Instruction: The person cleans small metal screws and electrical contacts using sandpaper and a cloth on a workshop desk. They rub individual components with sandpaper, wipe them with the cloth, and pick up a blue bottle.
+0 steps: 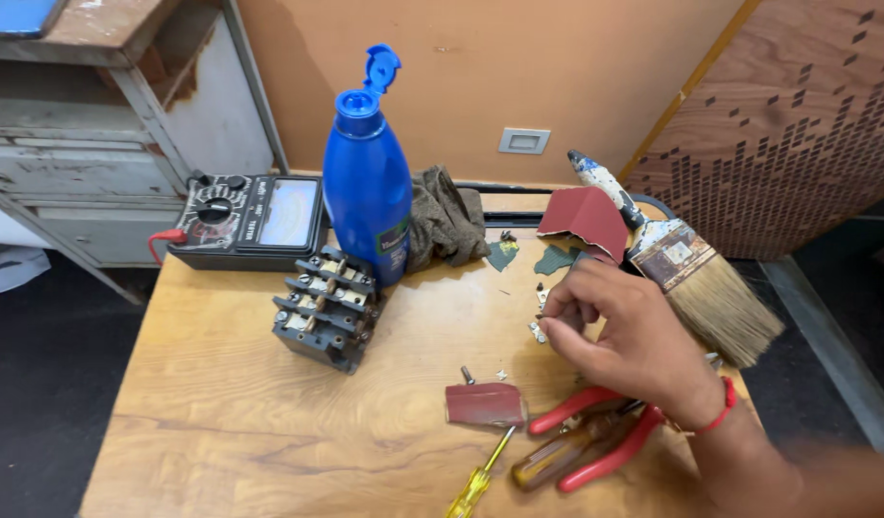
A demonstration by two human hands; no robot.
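Note:
My right hand [626,331] reaches in from the lower right over a wooden table [221,403]. Its thumb and fingers pinch together at small metal parts [539,326] lying on the table; whether a part is gripped I cannot tell for sure. A red band is on the wrist. Left of the hand stands a grey electrical contactor block [325,307]. A small piece of red sandpaper [484,403] and a loose screw [467,374] lie just below the hand. My left hand is out of view.
A blue bottle [367,177] with its flip cap open stands behind the block, beside an analog multimeter [250,219] and a brown cloth [447,221]. A paintbrush [682,259], folded red sandpaper [586,219], red-handled pliers [595,432] and a yellow screwdriver [480,480] lie around.

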